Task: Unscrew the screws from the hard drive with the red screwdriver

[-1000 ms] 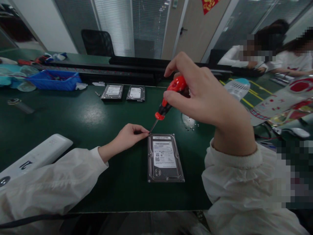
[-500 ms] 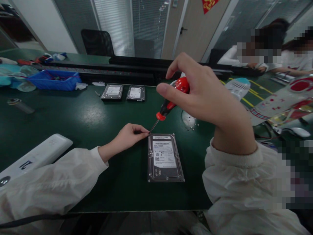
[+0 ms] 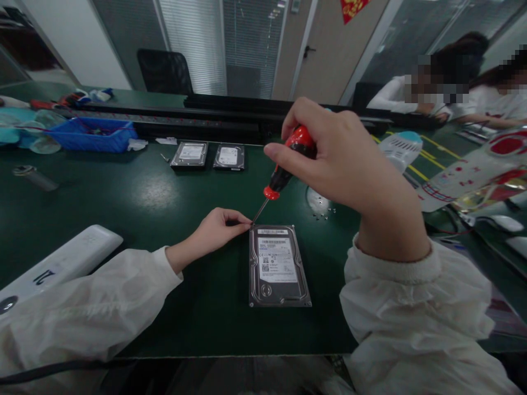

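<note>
A silver hard drive [image 3: 279, 266] lies flat on the dark green table [image 3: 123, 203], label up. My right hand [image 3: 337, 159] is closed round the red and black handle of a screwdriver [image 3: 284, 173]. Its thin shaft slants down to the drive's far left corner. My left hand [image 3: 218, 227] rests on the table just left of that corner, thumb and fingers pinched at the screwdriver tip; what they pinch is too small to make out. Both arms wear white sleeves.
Two more hard drives [image 3: 190, 154] [image 3: 229, 156] lie further back. Small loose screws [image 3: 323, 211] sit right of the screwdriver. A blue tray [image 3: 93, 134] stands far left, a white device [image 3: 57, 263] near left. Other people sit at the far right.
My right hand's fingers have shifted round the screwdriver handle, turning it in place. The left hand and the drive have stayed put.
</note>
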Tool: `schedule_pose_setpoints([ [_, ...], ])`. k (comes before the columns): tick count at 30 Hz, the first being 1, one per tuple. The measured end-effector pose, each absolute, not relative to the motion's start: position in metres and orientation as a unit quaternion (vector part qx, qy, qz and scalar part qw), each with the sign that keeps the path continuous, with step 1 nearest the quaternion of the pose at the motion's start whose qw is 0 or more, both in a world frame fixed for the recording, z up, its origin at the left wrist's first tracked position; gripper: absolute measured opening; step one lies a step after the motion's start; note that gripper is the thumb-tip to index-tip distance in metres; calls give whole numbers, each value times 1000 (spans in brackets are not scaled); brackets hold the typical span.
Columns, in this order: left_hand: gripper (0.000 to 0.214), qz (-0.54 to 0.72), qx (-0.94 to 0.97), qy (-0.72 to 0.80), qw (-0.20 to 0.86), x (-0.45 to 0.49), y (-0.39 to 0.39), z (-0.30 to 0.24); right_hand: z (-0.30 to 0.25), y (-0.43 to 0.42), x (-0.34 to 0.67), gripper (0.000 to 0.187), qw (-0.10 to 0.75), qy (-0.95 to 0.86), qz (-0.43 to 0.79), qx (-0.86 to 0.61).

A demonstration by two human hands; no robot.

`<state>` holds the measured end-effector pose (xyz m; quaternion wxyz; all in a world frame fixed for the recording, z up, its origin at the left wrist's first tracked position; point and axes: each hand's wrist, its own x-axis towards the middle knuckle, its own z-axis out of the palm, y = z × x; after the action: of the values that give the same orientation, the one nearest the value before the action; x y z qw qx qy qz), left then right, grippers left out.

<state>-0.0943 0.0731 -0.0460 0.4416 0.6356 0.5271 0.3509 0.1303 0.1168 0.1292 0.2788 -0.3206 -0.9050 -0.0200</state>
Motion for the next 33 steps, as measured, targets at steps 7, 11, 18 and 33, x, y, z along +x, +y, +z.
schedule_pose_setpoints([
  [7, 23, 350, 633, 526, 447, -95, 72, -46, 132, 114, 131, 27, 261, -917, 19, -300],
  [11, 23, 350, 631, 528, 447, -94, 72, -43, 131, 115, 131, 26, 272, -909, 12, -316],
  [18, 22, 353, 628, 530, 448, -92, 72, -41, 132, 114, 131, 28, 279, -916, 18, -287],
  [33, 22, 358, 616, 537, 452, -89, 71, -39, 132, 112, 132, 28, 253, -917, 18, -308],
])
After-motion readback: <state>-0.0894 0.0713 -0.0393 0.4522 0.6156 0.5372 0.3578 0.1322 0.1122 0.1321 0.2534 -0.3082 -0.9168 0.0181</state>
